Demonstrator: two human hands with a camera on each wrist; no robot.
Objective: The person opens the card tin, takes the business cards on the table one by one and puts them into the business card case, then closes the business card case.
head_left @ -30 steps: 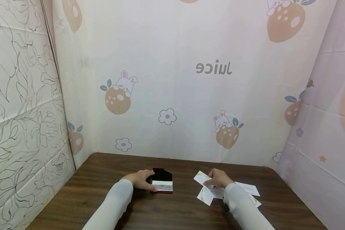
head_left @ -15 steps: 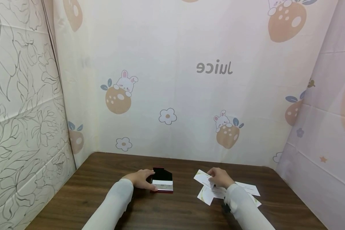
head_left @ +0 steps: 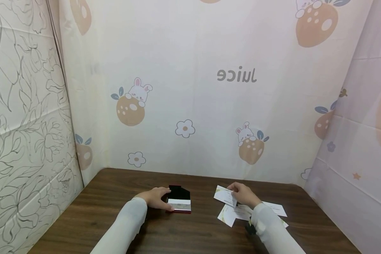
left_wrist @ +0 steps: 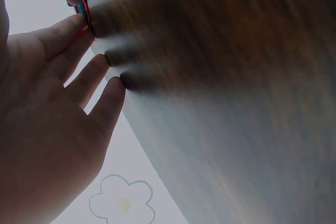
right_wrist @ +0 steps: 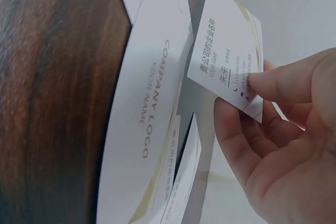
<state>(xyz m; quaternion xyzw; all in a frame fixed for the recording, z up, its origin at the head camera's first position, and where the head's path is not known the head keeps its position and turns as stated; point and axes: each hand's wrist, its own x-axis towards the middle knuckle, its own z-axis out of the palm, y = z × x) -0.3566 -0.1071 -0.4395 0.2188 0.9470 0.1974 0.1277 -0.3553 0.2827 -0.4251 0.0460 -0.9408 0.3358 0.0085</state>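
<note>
Smooth printed paper over wood-grained tabletop (head_left: 114, 190).
Card (right_wrist: 223, 48) pinched by right hand (right_wrist: 286, 150), and loose cards (right_wrist: 142, 100) beneath it: smooth, matt paper. Case (head_left: 180, 194) touching left hand (head_left: 153, 198): black, glossy; base material undetermined. Tabletop: satin sheen. Sleeves (head_left: 122, 222) behind both grips: matt cloth. Backdrop (head_left: 203, 102) beyond: creased, matt sheet.

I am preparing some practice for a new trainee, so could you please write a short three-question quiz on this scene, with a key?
1. What does the right hand pinch between thumb and fingers?
2. True or false: the left hand touches the case.
3. Fill in the missing word: in the head view, the loose cards lie on the table to the ____ of the case.

Key: 1. A white card. 2. True. 3. Right.
</note>
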